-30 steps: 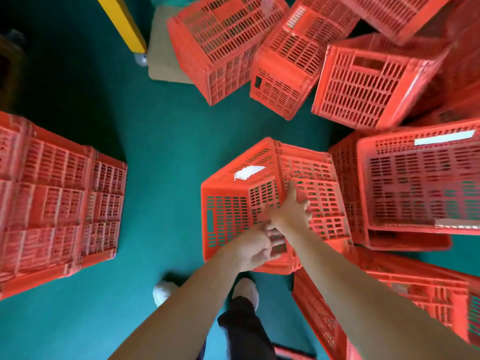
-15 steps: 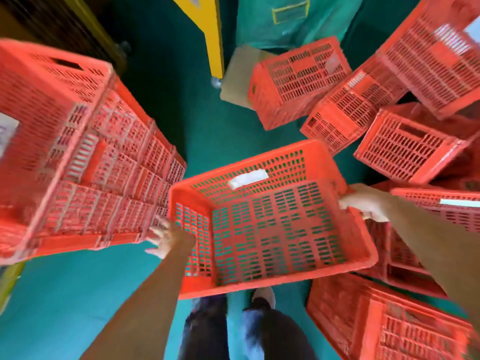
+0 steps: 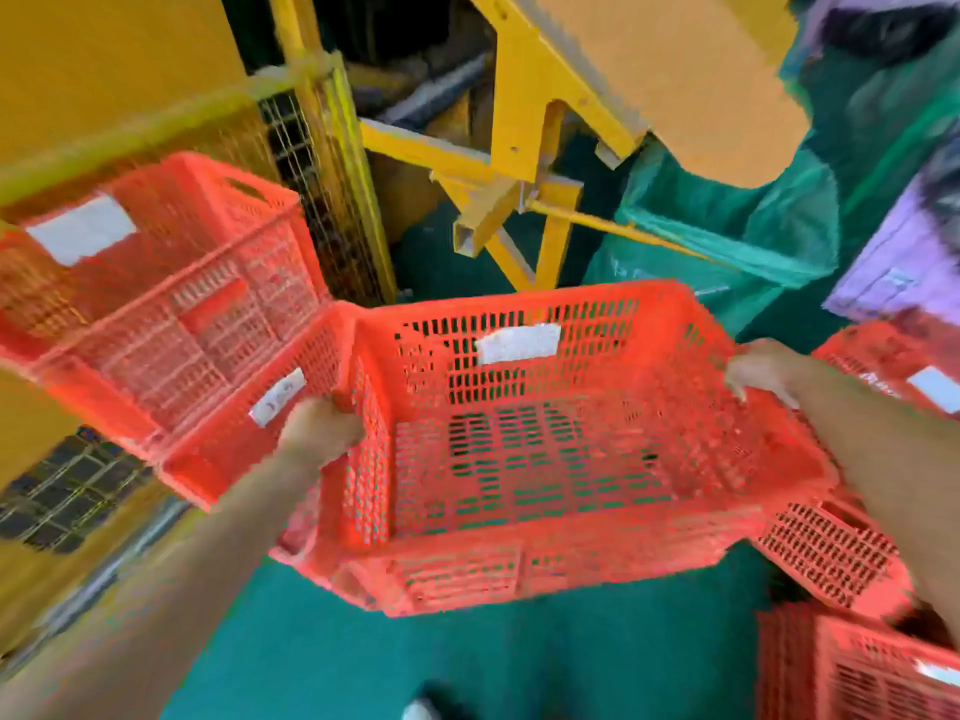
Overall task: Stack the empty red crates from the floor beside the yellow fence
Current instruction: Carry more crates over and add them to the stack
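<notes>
Green floor (image 3: 519, 662), yellow fence (image 3: 332, 200) behind. Left grip (image 3: 319, 433) and right grip (image 3: 763, 374) clasp opposite rims of one red crate (image 3: 519, 459); a crate stack (image 3: 171, 304) stands left, three crates (image 3: 831, 553) right.

Yellow steel frame (image 3: 519, 122) seen at far centre, slanted braces joined to upright post. Brown cardboard sheet (image 3: 675, 70) seen at far right, overlapping frame top. Green netting (image 3: 753, 220) draped over bulky load right of frame. Purple crate (image 3: 904, 262), blurred, glimpsed at right edge. White shoe toe (image 3: 418, 711) cut off at near edge.
</notes>
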